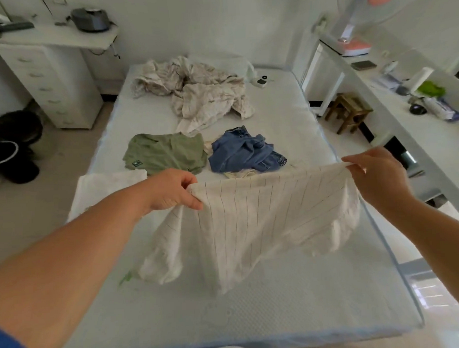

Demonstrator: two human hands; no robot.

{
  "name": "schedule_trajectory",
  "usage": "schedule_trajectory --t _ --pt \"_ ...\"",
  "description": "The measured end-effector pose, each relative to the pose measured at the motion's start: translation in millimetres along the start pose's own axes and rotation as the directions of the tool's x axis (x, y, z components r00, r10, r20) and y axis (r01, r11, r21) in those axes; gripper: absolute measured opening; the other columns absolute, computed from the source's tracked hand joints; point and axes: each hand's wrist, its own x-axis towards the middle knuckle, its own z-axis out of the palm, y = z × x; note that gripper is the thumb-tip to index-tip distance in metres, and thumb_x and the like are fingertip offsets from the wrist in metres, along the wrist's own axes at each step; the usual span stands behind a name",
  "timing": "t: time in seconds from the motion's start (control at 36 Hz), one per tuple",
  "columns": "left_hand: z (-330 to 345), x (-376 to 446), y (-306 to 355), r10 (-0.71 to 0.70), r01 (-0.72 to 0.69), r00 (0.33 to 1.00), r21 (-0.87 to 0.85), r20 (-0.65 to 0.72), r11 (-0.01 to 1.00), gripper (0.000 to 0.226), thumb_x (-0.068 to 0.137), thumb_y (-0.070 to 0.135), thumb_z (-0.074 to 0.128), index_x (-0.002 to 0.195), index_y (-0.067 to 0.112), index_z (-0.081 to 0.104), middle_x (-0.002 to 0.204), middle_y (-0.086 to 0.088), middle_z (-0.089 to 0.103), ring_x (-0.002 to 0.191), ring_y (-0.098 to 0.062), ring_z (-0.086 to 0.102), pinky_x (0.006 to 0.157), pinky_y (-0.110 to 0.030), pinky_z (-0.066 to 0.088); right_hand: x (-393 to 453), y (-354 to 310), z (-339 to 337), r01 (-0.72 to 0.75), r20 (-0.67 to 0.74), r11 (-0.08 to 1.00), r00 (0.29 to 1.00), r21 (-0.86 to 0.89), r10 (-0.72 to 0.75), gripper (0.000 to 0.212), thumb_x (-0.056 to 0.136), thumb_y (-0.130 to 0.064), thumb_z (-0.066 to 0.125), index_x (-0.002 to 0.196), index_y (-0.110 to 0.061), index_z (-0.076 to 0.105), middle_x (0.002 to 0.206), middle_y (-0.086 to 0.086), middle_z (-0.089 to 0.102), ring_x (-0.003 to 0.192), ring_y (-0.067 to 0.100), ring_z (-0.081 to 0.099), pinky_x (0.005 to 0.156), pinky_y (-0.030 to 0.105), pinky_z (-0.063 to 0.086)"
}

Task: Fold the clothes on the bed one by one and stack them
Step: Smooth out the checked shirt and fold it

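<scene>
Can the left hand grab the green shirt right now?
Probably not yet. The left hand and the right hand both hold the striped white shirt stretched up. The green shirt lies just beyond on the bed, nothing between, so it looks reachable after letting go.

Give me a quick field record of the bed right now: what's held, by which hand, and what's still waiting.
held item: white striped shirt, stretched out above the bed
left hand: grips the shirt's top edge at one end
right hand: pinches the top edge at the other end
waiting, unfolded: green shirt and blue jeans, side by side beyond the held shirt
farther back: crumpled cream bedding
white cloth: lying flat at the bed's left edge; whether it is a folded garment is unclear
</scene>
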Motion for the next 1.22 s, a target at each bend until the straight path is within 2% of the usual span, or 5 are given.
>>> schedule_trajectory --t 0.31,0.44,0.83,1.0,1.22 --pt "-4.5 -2.8 -2.0 -0.058 0.146 0.972 -0.394 0.227 0.907 0.063 0.073 0.023 0.068 0.114 -0.02 0.049 0.119 -0.034 0.054 0.113 -0.045 0.053 0.098 -0.043 0.046 20.6 -7.9 -10.3 -0.293 0.26 0.827 0.948 0.479 0.186 0.025 0.09 0.0 0.05 0.093 -0.024 0.056 0.094 -0.004 0.06 0.079 0.009 0.06 0.076 0.024 0.046" --pt "-9.0 4.3 -2.4 -0.041 0.14 0.973 -0.432 0.229 0.891 0.02 0.072 0.007 0.066 0.086 -0.004 0.056 0.087 -0.018 0.052 0.077 -0.026 0.053 0.072 -0.03 0.048 27.3 -12.1 -26.4 -0.372 0.3 0.579 0.928 0.725 0.22 0.036 0.085 0.009 0.043 0.073 -0.02 0.06 0.08 -0.003 0.052 0.077 0.014 0.048 0.07 0.024 0.043" --pt "-8.0 41.4 -2.2 0.182 0.051 0.842 0.41 -0.508 0.911 0.013 0.089 0.032 0.059 0.089 0.023 0.07 0.071 0.013 0.058 0.066 -0.008 0.052 0.053 -0.024 0.034 3.5 7.7 -43.8 -0.156 0.416 0.914 0.909 0.376 -0.016 0.016 0.089 -0.007 0.059 0.084 -0.019 0.066 0.082 -0.002 0.065 0.075 0.008 0.059 0.074 0.018 0.042" --pt "-5.7 52.4 3.1 0.244 -0.048 0.686 0.292 -0.685 0.955 0.015 0.093 0.032 0.052 0.094 0.022 0.063 0.072 0.012 0.056 0.062 -0.008 0.047 0.052 -0.023 0.03 -13.0 16.3 -51.8 -0.502 0.532 0.36 0.847 0.786 0.021 0.011 0.071 -0.007 0.061 0.07 -0.015 0.068 0.067 0.001 0.066 0.061 0.013 0.063 0.059 0.019 0.055" --pt "3.9 63.4 2.3 0.244 -0.099 0.662 0.241 -0.709 0.966 0.02 0.097 0.029 0.044 0.09 0.015 0.055 0.064 0.007 0.049 0.058 -0.004 0.041 0.05 -0.022 0.027 -32.9 11.9 -23.1 -0.111 0.135 0.967 0.987 0.231 0.081 0.008 0.096 -0.026 0.046 0.1 -0.031 0.05 0.08 -0.017 0.055 0.07 0.004 0.051 0.063 0.026 0.04"
